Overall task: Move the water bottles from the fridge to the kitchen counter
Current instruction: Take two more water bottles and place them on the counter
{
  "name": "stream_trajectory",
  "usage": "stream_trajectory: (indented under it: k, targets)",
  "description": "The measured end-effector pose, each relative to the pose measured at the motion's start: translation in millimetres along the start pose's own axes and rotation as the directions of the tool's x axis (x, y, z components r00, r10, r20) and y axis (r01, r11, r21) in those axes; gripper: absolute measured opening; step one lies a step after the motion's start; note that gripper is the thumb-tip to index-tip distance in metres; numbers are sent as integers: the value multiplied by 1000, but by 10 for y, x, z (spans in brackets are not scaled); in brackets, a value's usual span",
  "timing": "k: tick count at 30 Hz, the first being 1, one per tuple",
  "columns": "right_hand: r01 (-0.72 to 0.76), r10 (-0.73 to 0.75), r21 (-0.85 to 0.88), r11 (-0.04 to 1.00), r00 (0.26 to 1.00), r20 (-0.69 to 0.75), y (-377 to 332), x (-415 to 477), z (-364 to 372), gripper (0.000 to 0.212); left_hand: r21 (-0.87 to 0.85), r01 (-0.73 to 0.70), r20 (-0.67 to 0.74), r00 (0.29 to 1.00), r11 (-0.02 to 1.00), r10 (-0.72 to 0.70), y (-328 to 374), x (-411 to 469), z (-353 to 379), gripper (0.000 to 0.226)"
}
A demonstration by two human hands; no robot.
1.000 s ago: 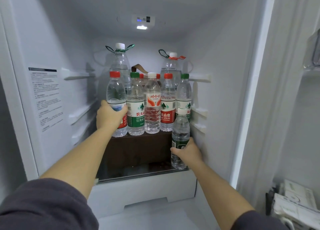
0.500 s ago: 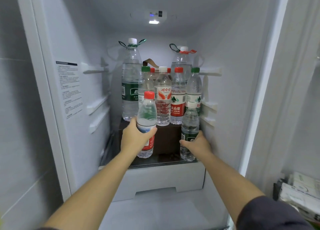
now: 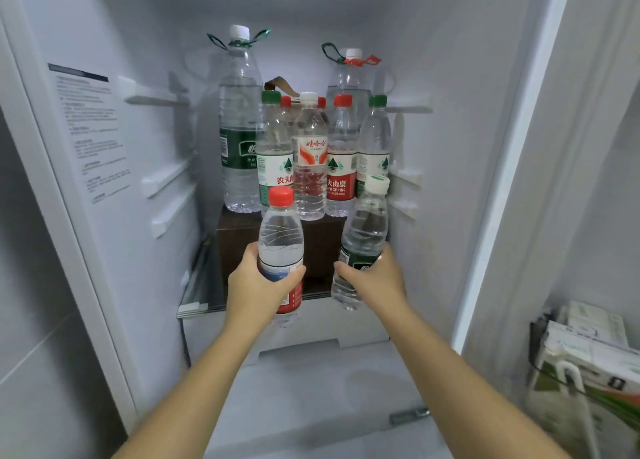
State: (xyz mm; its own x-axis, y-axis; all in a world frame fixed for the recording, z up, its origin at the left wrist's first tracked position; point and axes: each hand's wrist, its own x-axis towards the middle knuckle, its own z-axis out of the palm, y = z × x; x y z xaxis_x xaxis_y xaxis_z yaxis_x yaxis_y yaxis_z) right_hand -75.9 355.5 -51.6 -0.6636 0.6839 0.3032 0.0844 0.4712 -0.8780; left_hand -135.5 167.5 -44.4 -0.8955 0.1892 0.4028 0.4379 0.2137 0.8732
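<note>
Water bottles in both hands, Dan: the left hand [image 3: 258, 285] is wrapped round the red-capped bottle [image 3: 281, 237] and the right hand [image 3: 375, 282] round the white-capped bottle [image 3: 367, 230]. Both are lifted over the front edge of the glass shelf [image 3: 197, 303].

Early days, Sue. Neither is clear of the fridge [image 3: 138, 216] yet, and no counter is in sight.

And a row of bottles [image 3: 310, 168] crowds the brown box [image 3: 239, 244] at the shelf's back, with two tall bottles [image 3: 239, 129] behind. I'd say several trips remain.

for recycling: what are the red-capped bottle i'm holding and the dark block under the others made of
Small red-capped clear bottle: thin glossy plastic; see-through ribbed walls. Dark brown block: probably matte wood or wood-look board; too blurred to tell.
</note>
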Motion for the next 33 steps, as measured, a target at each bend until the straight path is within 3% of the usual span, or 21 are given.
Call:
stream_trajectory:
  k: [7,16,26,28,33]
  targets:
    - [-17,24,-29,999,972,233,573,-826,76,63,11,130,44,991,991,-130,-673,-694,9,49]
    - [-56,69,-56,997,957,280,936,-1054,269,57,23,170,-9,985,985,-170,-1062,-908,23,54]
    - [-126,102,42,991,924,368,1001,-988,254,61,-26,203,14,979,979,-203,-1118,-1016,65,48]
    - [-152,110,89,984,924,367,1051,-1017,274,68,-48,211,29,977,976,-210,-1106,-1036,74,53]
    - [-112,26,220,969,932,361,1043,-1037,294,96,-96,191,38,981,977,-188,-1117,-1018,88,90]
